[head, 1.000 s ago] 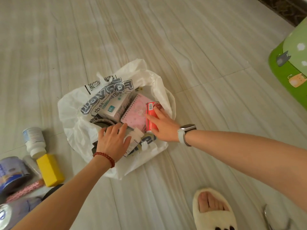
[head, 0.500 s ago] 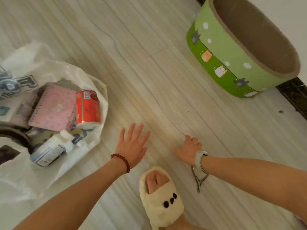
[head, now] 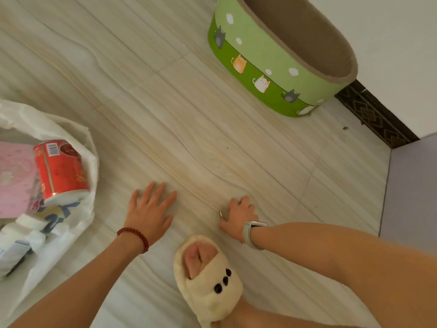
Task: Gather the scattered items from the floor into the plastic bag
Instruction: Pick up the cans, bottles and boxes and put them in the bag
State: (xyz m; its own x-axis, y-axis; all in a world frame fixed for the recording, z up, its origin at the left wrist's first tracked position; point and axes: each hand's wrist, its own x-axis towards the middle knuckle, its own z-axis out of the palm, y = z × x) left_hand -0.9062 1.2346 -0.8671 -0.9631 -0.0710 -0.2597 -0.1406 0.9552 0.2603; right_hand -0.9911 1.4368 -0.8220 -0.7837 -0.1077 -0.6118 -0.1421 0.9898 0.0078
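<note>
Fingers of the right hand point(head: 238, 214) curled over a small metal thing point(head: 221, 213) on the floor, just past the slipper point(head: 208, 280). It looked thin, stiff and light. The left hand point(head: 149, 211) lay flat, holding nothing. The bag point(head: 78, 138) sat at the left edge.

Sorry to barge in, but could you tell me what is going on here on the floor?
A person is tidying loose items off the floor into a white plastic bag, which lies open at the left and already holds a red can and a pink notebook. The right hand is curled over a small metal object on the floor, mostly hidden under it. The left hand is spread flat above the tiles, holding nothing.
</note>
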